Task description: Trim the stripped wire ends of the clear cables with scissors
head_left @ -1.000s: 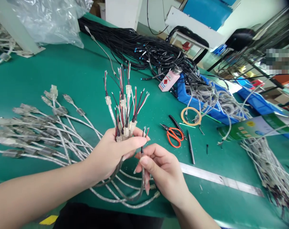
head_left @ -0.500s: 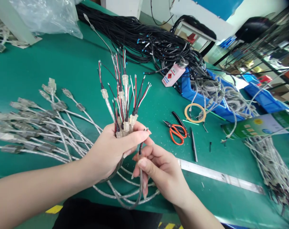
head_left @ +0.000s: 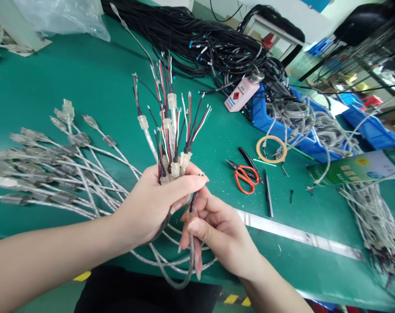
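Cables [head_left: 150, 141] with splayed wires [head_left: 190, 108] stand bunched in the tightly curled left hand [head_left: 151, 204]; the right hand [head_left: 221, 232] pinches another cable [head_left: 191, 252] between thumb and fingers.

The pink bottle [head_left: 244, 92] on the far side bears a red diamond flame sign [head_left: 236, 96]; its lettering and the right-hand green-and-white package's [head_left: 363, 168] are illegible.

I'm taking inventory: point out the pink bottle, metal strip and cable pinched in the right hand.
Pink bottle [head_left: 242, 94]: head view, on its labelled body.
Metal strip [head_left: 300, 234]: head view, around its middle.
Pinched cable [head_left: 191, 248]: head view, on its grey jacket.
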`<state>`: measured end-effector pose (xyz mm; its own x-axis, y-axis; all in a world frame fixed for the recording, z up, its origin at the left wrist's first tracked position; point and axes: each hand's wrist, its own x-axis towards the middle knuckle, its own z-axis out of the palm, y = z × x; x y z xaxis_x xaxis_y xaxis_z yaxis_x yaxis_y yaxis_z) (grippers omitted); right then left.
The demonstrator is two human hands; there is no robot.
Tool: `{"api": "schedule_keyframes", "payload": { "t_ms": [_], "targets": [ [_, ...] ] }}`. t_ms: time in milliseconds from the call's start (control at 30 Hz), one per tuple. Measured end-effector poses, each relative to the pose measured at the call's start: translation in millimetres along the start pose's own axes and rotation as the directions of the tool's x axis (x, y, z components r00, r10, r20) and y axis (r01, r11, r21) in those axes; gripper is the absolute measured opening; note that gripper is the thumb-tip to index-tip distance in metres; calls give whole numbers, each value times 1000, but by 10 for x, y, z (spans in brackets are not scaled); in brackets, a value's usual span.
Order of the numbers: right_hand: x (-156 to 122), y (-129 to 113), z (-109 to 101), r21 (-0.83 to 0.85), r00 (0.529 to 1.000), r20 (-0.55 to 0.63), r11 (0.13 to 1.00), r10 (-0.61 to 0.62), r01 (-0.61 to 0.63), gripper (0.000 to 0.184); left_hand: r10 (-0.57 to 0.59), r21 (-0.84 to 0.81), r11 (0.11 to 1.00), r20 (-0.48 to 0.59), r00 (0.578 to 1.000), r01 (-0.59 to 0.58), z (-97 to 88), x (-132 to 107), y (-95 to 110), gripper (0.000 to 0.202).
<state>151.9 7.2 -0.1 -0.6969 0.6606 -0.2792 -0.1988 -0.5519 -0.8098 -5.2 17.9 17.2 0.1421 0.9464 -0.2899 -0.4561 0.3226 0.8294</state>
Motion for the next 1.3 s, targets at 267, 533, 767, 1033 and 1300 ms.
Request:
{"api": "schedule_keyframes", "payload": {
  "t_ms": [267,533,767,1033,1300],
  "targets": [
    [5,11,4,-42,999,0,998,-50,50,17,2,15,1000,10,1000,-2,-16,-1,-16,15],
    [1,34,21,-127,974,-108,975,-198,184,17,-23,-44,999,6,1000,24,-22,38,-5,9],
    [8,38,31,-181,957,-133,956,-257,231,17,-31,-71,997,-2,1000,31,-13,38,5,10],
    [2,73,60,-255,955,-154,944,-254,210,20,-4,-50,999,-15,1000,4,-13,33,4,15],
    [-23,168,122,-459,934,-142,858,-327,230,20,22,-22,999,-68,997,-23,-13,12,0,13]
  ]
}}
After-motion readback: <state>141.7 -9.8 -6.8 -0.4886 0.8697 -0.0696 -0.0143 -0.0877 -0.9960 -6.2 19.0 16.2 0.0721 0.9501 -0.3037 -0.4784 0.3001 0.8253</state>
